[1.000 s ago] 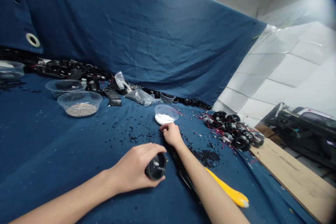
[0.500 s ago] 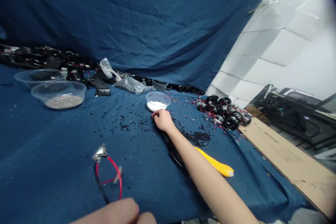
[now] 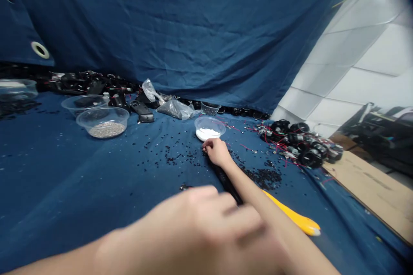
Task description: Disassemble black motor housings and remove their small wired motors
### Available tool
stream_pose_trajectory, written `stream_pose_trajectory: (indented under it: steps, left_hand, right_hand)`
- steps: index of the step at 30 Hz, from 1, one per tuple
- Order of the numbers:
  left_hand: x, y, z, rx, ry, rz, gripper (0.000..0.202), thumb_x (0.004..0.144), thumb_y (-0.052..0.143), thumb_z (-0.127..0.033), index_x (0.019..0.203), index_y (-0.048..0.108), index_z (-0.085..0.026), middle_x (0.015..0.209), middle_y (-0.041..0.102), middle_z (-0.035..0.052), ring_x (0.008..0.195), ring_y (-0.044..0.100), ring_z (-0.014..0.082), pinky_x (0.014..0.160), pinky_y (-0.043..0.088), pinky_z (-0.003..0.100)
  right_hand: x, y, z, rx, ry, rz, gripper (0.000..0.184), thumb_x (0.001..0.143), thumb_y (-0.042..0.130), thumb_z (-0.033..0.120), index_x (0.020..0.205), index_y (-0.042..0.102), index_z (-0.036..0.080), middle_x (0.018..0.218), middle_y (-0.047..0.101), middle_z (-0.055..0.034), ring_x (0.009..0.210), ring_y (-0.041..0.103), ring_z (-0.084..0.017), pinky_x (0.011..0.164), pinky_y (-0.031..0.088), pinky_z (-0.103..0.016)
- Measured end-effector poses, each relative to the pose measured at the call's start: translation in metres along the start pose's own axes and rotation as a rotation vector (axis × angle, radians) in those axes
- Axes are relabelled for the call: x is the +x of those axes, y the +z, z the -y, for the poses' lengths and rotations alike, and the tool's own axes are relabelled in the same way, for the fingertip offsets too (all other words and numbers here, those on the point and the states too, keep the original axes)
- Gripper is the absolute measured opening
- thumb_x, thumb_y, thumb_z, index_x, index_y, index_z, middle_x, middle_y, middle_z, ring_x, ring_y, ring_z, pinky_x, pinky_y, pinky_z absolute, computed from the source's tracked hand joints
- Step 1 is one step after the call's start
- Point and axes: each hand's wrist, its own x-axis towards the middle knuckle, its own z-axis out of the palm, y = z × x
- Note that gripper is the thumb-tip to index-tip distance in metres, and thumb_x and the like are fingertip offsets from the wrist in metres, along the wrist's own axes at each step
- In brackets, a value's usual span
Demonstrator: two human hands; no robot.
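My left hand (image 3: 193, 227) is large and blurred in the foreground, fingers curled. It held red and black wires with a metal connector a moment ago; the hand now covers them, and only a small dark metallic piece (image 3: 185, 187) peeks out past the knuckles. Farther off, my right hand (image 3: 217, 151) has its fingertips pressed together just in front of a clear bowl of white material (image 3: 207, 134). Whatever those fingers pinch is too small or hidden. A long black device (image 3: 227, 182) lies under my right wrist and forearm, partly covered.
Small black parts (image 3: 263, 177) are scattered around a yellow-handled tool (image 3: 295, 217). A bowl of small metal pieces (image 3: 108, 129) stands left, near a plastic bag (image 3: 177, 109). Black motor-like units with red wires (image 3: 300, 146) are heaped right, beside a cardboard sheet (image 3: 368, 193).
My left hand has come up and rightward into view, hiding the wires it held. The view has swung left. My right hand stays by the white bowl.
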Motion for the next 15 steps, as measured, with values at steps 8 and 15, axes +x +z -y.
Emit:
stream_pose_trajectory:
  steps: [8,15]
  left_hand:
    - [-0.013,0.065,0.084,-0.016,-0.251,0.056,0.049,0.071,0.072,-0.019,0.113,0.046,-0.019,0.099,0.065,0.003,0.084,0.064,0.0238,0.07,0.046,0.031]
    - [-0.017,0.075,0.076,-0.303,-0.372,0.015,0.045,0.07,0.069,-0.021,0.109,0.046,-0.025,0.098,0.064,-0.0016,0.086,0.065,0.0211,0.071,0.043,0.026]
  right_hand:
    - [0.001,0.002,-0.002,0.039,0.006,-0.026,0.013,0.093,0.058,0.019,0.086,0.066,0.012,0.078,0.069,-0.0008,0.079,0.067,-0.014,0.083,0.053,-0.034]
    - [0.003,0.003,-0.005,0.041,0.017,-0.011,0.015,0.094,0.058,0.023,0.086,0.066,0.013,0.081,0.069,-0.0014,0.081,0.067,-0.014,0.083,0.054,-0.035]
